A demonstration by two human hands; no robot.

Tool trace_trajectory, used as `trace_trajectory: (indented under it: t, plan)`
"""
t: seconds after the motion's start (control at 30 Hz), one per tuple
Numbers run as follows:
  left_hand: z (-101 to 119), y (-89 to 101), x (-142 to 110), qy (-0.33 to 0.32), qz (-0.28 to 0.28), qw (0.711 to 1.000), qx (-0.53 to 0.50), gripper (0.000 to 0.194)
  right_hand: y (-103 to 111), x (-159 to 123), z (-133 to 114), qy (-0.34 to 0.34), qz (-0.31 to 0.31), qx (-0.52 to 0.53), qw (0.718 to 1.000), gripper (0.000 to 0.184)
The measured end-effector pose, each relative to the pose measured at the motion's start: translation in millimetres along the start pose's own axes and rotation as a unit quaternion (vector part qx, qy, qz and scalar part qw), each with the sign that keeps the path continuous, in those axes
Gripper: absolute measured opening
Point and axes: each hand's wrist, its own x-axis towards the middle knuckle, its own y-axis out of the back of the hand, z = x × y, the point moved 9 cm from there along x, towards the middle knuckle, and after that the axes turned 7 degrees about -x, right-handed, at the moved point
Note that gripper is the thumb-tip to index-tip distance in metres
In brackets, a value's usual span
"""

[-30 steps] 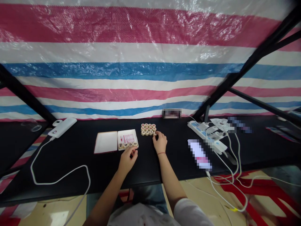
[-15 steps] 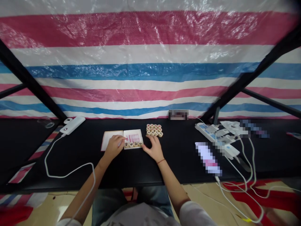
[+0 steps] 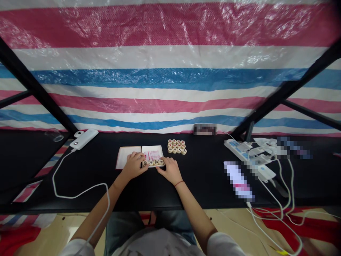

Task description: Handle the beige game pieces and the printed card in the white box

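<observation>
An open shallow box (image 3: 160, 152) lies on the black table, its lid side (image 3: 124, 156) folded out to the left. Along the near side of the box runs a row of several round xiangqi pieces (image 3: 156, 162) with dark characters. My left hand (image 3: 133, 166) closes on the row's left end, fingers over the far side and thumb near the front. At the right end, my right hand (image 3: 172, 170) presses with curled fingers, its thumb low by the box's front corner. Right of the box stands a block of several more xiangqi pieces (image 3: 177, 146), some with red characters.
A white power bank (image 3: 84, 139) with a cable lies at the left; the cable crosses my left forearm. To the right are a phone (image 3: 238, 181), a power strip (image 3: 239, 151) and tangled white cables. A small blurred device (image 3: 205, 129) sits at the back.
My left hand has moved right, onto the left end of the row. My right hand has drawn back from beside the separate block to the row's right end. The view has shifted slightly.
</observation>
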Motion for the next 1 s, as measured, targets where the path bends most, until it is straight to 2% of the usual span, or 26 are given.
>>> trace_trajectory:
  t: [0.2,0.3,0.4,0.5,0.57,0.7,0.8,0.87,0.93,1.0]
  plan:
    - [-4,-7.8,1,0.042,-0.049,0.995,-0.07,0.014,1,0,0,-0.003,-0.007,0.009,1.0,0.036]
    - [-11,-7.0,1,0.054,-0.051,0.993,-0.09,0.014,8,-1,-1,0.001,0.007,0.019,1.0,0.039]
    - [-17,4.8,2,0.083,0.01,0.99,-0.112,0.014,26,-6,-6,0.003,0.064,0.036,0.997,0.046]
    - [-9,13.2,0,0.108,0.078,0.973,-0.187,0.015,39,-13,-22,0.032,0.111,0.079,0.99,0.04]
    - [3,5.9,-2,0.131,0.081,0.953,-0.259,0.018,42,-18,-32,0.049,0.127,0.12,0.983,0.031]
    - [24,-23.7,-8,0.178,0.058,0.91,-0.369,0.016,43,-25,-36,0.041,0.152,0.172,0.972,0.02]
    - [24,-36.3,-12,0.182,0.093,0.881,-0.426,0.02,41,-24,-24,0.011,0.157,0.161,0.974,0.018]
    - [15,-37.5,-17,0.188,0.134,0.867,-0.441,0.023,43,-21,-4,-0.041,0.176,0.144,0.973,0.018]
    - [7,-34.9,-23,0.201,0.168,0.868,-0.421,0.025,42,-17,21,-0.104,0.188,0.115,0.97,0.018]
    - [4,-30.4,-29,0.206,0.178,0.884,-0.38,0.025,36,-11,42,-0.146,0.169,0.08,0.971,0.018]
